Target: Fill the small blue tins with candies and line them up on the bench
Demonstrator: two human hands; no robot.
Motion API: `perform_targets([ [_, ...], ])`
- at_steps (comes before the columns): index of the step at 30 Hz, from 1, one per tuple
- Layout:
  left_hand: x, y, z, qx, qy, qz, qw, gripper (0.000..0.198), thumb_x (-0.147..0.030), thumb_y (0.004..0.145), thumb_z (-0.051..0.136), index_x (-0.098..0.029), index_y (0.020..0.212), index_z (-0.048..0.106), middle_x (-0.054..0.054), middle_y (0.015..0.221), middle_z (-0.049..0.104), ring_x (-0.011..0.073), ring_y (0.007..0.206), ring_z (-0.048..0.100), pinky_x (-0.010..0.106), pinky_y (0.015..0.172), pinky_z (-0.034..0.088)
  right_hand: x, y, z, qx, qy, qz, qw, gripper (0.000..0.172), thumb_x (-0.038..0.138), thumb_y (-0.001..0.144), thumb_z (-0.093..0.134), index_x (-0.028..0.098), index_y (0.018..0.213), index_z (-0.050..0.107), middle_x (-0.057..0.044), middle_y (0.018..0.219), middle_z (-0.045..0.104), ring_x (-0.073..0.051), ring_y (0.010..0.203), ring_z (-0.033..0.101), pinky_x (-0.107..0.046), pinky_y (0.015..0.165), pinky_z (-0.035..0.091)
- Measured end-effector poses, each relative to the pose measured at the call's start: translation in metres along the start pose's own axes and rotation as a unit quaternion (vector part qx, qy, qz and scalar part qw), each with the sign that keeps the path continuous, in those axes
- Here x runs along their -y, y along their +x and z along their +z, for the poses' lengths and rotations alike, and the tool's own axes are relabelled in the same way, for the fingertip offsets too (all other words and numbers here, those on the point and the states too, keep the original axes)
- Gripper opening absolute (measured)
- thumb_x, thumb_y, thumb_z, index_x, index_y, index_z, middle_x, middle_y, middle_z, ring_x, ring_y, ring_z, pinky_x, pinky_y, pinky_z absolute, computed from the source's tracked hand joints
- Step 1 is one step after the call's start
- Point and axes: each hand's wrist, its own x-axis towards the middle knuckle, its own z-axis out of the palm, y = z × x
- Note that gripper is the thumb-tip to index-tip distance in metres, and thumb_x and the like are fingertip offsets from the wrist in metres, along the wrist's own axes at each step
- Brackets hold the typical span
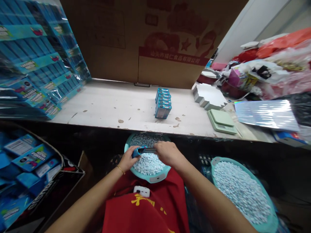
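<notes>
My left hand [128,158] is closed around a small blue candy box [137,151], tilted over a turquoise basin [149,178] of pale blue candies [148,164]. In my right hand [168,153] is the handle of a narrow metal scoop [150,150]. The scoop's other end meets the mouth of the box; how much it carries I cannot make out. The basin sits at my lap, over a red apron [145,207], just below the table edge. On the table beyond stands a row of several blue candy boxes [163,103].
Wrapped stacks of blue boxes [36,64] rise at the left, above a carton of loose boxes [29,158]. A large cardboard carton [109,48] backs the table [109,106]. To the right are a green scale [222,121], stacked card [210,95] and a second candy basin [273,213].
</notes>
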Motion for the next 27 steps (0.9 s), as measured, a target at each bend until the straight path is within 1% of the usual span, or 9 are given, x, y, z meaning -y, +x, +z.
perform_targets([
  [3, 0.003, 0.000, -0.003, -0.017, -0.058, -0.079, 0.995, 0.043, -0.029, 0.059, 0.065, -0.019, 0.100, 0.056, 0.005, 0.094, 0.061, 0.0211, 0.090, 0.056, 0.036, 0.089, 0.039, -0.038, -0.010, 0.035, 0.014, 0.021, 0.066, 0.997, 0.022, 0.030, 0.080, 0.043, 0.024, 0.098, 0.055, -0.007, 0.095, 0.060, -0.021, 0.085, 0.057, -0.030, 0.070, 0.039],
  [6, 0.008, 0.002, 0.002, -0.016, -0.148, -0.170, 0.974, 0.044, -0.034, 0.061, 0.065, -0.017, 0.100, 0.053, 0.006, 0.093, 0.063, 0.0201, 0.085, 0.059, 0.036, 0.084, 0.044, -0.060, -0.006, 0.093, 0.053, 0.039, 0.132, 0.989, 0.022, 0.027, 0.081, 0.043, 0.023, 0.101, 0.053, -0.008, 0.095, 0.060, -0.021, 0.085, 0.058, -0.031, 0.069, 0.039],
  [9, 0.014, 0.008, 0.016, -0.016, -0.236, -0.234, 0.943, 0.044, -0.035, 0.061, 0.065, -0.017, 0.099, 0.052, 0.007, 0.095, 0.063, 0.0195, 0.084, 0.060, 0.037, 0.080, 0.047, -0.052, 0.015, 0.146, 0.024, 0.107, 0.147, 0.983, 0.025, 0.022, 0.081, 0.040, 0.021, 0.103, 0.052, -0.010, 0.097, 0.060, -0.021, 0.087, 0.057, -0.031, 0.071, 0.039],
  [12, 0.018, 0.013, 0.030, -0.016, -0.290, -0.267, 0.919, 0.041, -0.033, 0.060, 0.067, -0.017, 0.095, 0.052, 0.007, 0.092, 0.064, 0.0184, 0.079, 0.061, 0.036, 0.074, 0.050, -0.036, 0.038, 0.173, -0.008, 0.160, 0.142, 0.977, 0.027, 0.022, 0.081, 0.040, 0.021, 0.106, 0.051, -0.007, 0.103, 0.059, -0.021, 0.092, 0.056, -0.031, 0.075, 0.039],
  [14, 0.017, 0.014, 0.033, -0.011, -0.319, -0.280, 0.906, 0.039, -0.031, 0.060, 0.068, -0.017, 0.092, 0.052, 0.006, 0.090, 0.063, 0.0179, 0.077, 0.062, 0.037, 0.071, 0.051, -0.032, 0.047, 0.179, -0.019, 0.181, 0.134, 0.974, 0.028, 0.025, 0.081, 0.042, 0.024, 0.107, 0.051, -0.005, 0.105, 0.059, -0.021, 0.096, 0.054, -0.031, 0.079, 0.038],
  [16, 0.013, 0.012, 0.029, -0.006, -0.344, -0.285, 0.895, 0.039, -0.030, 0.060, 0.068, -0.018, 0.092, 0.052, 0.005, 0.089, 0.063, 0.0180, 0.076, 0.062, 0.038, 0.071, 0.051, -0.033, 0.050, 0.181, -0.030, 0.217, 0.123, 0.968, 0.029, 0.027, 0.079, 0.044, 0.026, 0.107, 0.052, -0.003, 0.105, 0.060, -0.021, 0.097, 0.054, -0.031, 0.081, 0.038],
  [20, 0.003, 0.002, 0.006, 0.000, -0.375, -0.266, 0.888, 0.042, -0.028, 0.060, 0.069, -0.019, 0.097, 0.052, 0.005, 0.093, 0.063, 0.0187, 0.082, 0.061, 0.039, 0.076, 0.049, -0.042, 0.048, 0.185, -0.069, 0.358, 0.094, 0.926, 0.030, 0.026, 0.076, 0.048, 0.020, 0.105, 0.055, -0.004, 0.100, 0.061, -0.021, 0.093, 0.054, -0.028, 0.079, 0.040],
  [24, -0.003, -0.008, -0.020, -0.046, -0.334, -0.224, 0.914, 0.046, -0.031, 0.058, 0.069, -0.018, 0.098, 0.052, 0.005, 0.096, 0.063, 0.0197, 0.086, 0.060, 0.038, 0.080, 0.047, -0.050, 0.040, 0.172, -0.077, 0.400, 0.069, 0.911, 0.029, 0.025, 0.074, 0.049, 0.018, 0.102, 0.056, -0.004, 0.096, 0.062, -0.017, 0.088, 0.055, -0.027, 0.078, 0.041],
  [27, -0.004, -0.008, -0.028, -0.071, -0.232, -0.189, 0.952, 0.045, -0.033, 0.057, 0.069, -0.017, 0.096, 0.055, 0.005, 0.093, 0.063, 0.0199, 0.085, 0.059, 0.035, 0.081, 0.046, -0.055, 0.026, 0.142, -0.101, 0.417, 0.034, 0.903, 0.028, 0.028, 0.074, 0.051, 0.018, 0.100, 0.057, -0.004, 0.095, 0.062, -0.017, 0.087, 0.055, -0.028, 0.078, 0.041],
])
